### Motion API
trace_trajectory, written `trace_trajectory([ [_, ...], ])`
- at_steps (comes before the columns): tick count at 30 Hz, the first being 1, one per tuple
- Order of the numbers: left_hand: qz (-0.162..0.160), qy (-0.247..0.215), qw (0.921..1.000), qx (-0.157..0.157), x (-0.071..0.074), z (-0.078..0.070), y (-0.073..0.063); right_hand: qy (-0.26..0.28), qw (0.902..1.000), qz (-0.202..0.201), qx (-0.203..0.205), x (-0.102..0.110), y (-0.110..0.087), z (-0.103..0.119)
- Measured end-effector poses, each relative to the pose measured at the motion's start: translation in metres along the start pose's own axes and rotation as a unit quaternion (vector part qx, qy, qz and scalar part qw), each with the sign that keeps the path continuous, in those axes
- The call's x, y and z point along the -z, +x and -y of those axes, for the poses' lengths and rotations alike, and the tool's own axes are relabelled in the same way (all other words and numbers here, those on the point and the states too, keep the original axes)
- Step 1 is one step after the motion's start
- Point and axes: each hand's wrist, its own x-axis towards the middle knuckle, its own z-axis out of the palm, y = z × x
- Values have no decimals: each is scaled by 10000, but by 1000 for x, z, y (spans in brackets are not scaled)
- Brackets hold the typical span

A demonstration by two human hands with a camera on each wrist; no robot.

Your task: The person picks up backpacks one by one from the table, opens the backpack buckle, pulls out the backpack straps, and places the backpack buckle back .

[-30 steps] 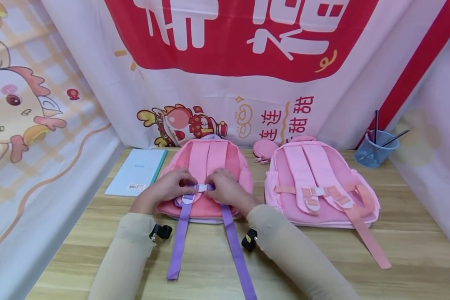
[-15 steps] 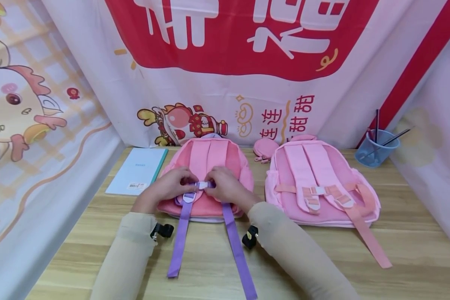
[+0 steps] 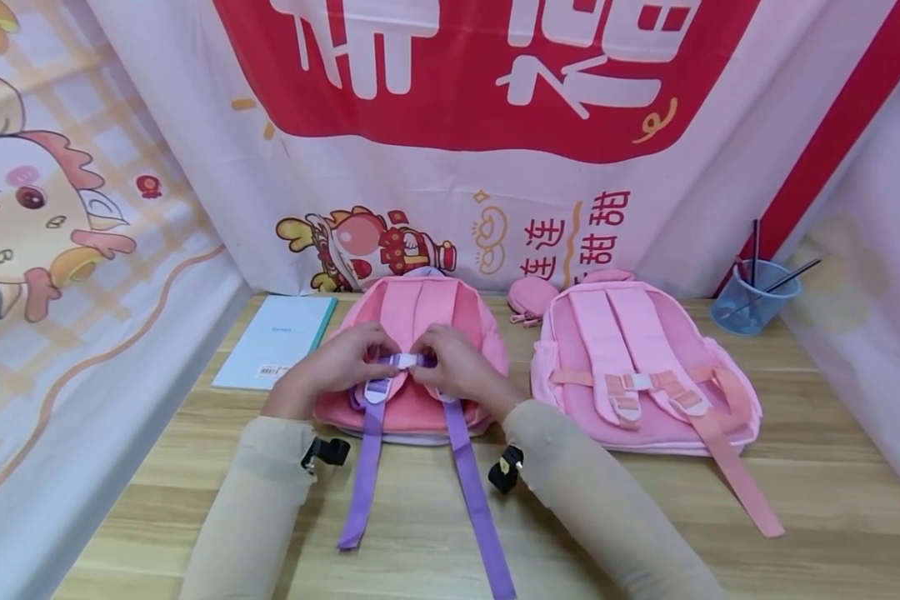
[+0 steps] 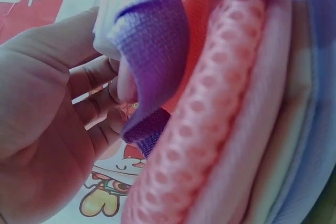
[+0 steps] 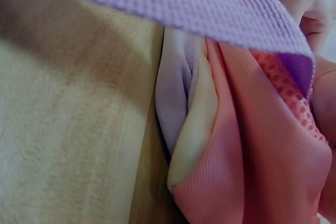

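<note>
A coral-pink backpack [image 3: 412, 412] lies with its shoulder straps up. A white plastic buckle [image 3: 405, 360] on a short purple strap crosses between the shoulder straps. My left hand [image 3: 348, 358] pinches the buckle from the left and my right hand [image 3: 450, 360] from the right; the fingers hide its ends. Two long purple webbing tails [image 3: 363, 483] hang from the lower adjusters onto the table. In the left wrist view, thumb and fingers of the left hand [image 4: 47, 98] curl near purple webbing [image 4: 157, 40]. Purple webbing [image 5: 173, 3] crosses the right wrist view, with the right hand partly cut off.
A second, lighter pink backpack [image 3: 570, 333] lies to the right, its strap tail trailing forward. Beside it are a round pink pouch [image 3: 531, 297] and a blue pen cup [image 3: 753, 300]. A light blue notebook [image 3: 273, 337] lies left, on the wooden table [image 3: 420, 533].
Both hands have moved slightly away from the body, lifting the white buckle up a little with them. The left purple tail has shifted slightly. The second backpack stays where it was.
</note>
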Motion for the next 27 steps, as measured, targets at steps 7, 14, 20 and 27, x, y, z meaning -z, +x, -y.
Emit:
trace_trajectory([
  [7,-77,37,9998,-163,0,-2,0,-7,9995,-151,294,4,-1,-1],
  [14,-110,14,9997,-206,-1,1,1,86,9995,-240,202,2,-2,-2],
  [20,-70,-49,9998,-206,-1,3,-1,131,9997,-186,82,5,-5,0],
  [27,-132,-20,9995,-285,5,2,-5,205,9996,52,-185,13,-10,-1],
])
